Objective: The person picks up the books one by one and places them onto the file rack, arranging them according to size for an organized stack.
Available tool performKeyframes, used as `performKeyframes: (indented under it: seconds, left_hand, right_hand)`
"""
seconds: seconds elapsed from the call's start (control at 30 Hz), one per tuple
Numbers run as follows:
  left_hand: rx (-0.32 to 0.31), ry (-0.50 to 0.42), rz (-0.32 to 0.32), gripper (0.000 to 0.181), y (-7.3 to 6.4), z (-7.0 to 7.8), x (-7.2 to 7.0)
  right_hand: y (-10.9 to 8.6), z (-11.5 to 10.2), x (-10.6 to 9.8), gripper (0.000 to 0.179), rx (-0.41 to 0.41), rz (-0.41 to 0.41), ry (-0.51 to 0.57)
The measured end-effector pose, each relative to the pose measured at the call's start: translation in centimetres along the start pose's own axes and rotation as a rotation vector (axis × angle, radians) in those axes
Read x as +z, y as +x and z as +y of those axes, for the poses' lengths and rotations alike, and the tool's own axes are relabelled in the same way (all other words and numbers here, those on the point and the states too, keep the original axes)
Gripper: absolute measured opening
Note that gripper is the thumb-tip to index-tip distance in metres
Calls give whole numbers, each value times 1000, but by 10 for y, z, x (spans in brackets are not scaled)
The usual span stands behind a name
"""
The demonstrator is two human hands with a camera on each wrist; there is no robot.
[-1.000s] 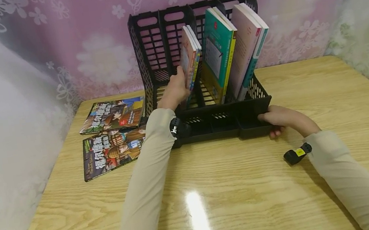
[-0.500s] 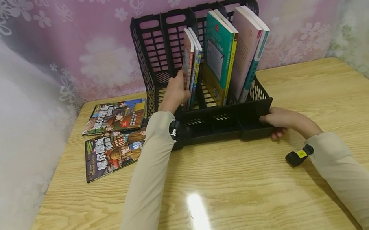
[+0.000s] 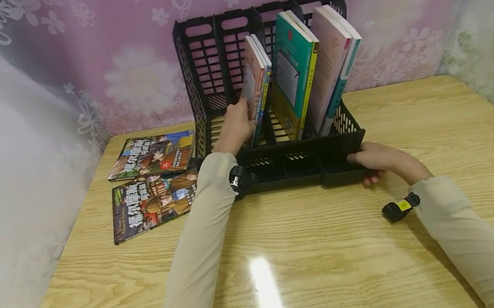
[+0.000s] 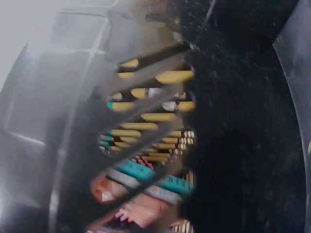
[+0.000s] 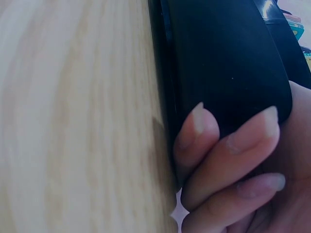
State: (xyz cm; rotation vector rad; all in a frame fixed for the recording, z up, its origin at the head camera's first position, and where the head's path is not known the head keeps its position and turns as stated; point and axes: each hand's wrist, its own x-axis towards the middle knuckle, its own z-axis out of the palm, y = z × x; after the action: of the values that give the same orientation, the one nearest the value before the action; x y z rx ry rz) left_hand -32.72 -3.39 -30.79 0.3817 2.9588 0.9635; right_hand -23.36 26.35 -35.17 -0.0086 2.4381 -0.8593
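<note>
A black slatted book rack (image 3: 332, 144) stands at the back of the table. Inside its second compartment from the left are a few thin small books (image 3: 257, 78), leaning slightly right. My left hand (image 3: 237, 126) grips them low down, with the fingers on their left side and the thumb by the spines. My right hand (image 3: 384, 159) holds the rack's front right corner, its fingers (image 5: 233, 165) curled round the edge. The left wrist view looks through the rack's slots at a teal spine (image 4: 177, 184) and part of a hand.
Taller books, a green one (image 3: 294, 72) and a pink one (image 3: 327, 67), fill compartments on the right. Two comic books (image 3: 151, 156) (image 3: 153, 202) lie flat on the wooden table (image 3: 330, 258), left of the rack. A patterned curtain (image 3: 134, 75) hangs behind.
My left hand has slid slightly down the thin books, which have shifted only a little. My right hand stays on the rack's corner.
</note>
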Motion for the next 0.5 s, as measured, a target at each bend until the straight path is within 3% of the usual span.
performKeyframes:
  seconds: [0.17,0.5]
  left_hand:
    - [-55,-50,-3,37,-5,4,-1]
    - [-54,-95,-10,34,-15,5,-5]
  right_hand:
    - [0,1,1,41,7,-9,23]
    - [0,0,-1,46,-9,-9,3]
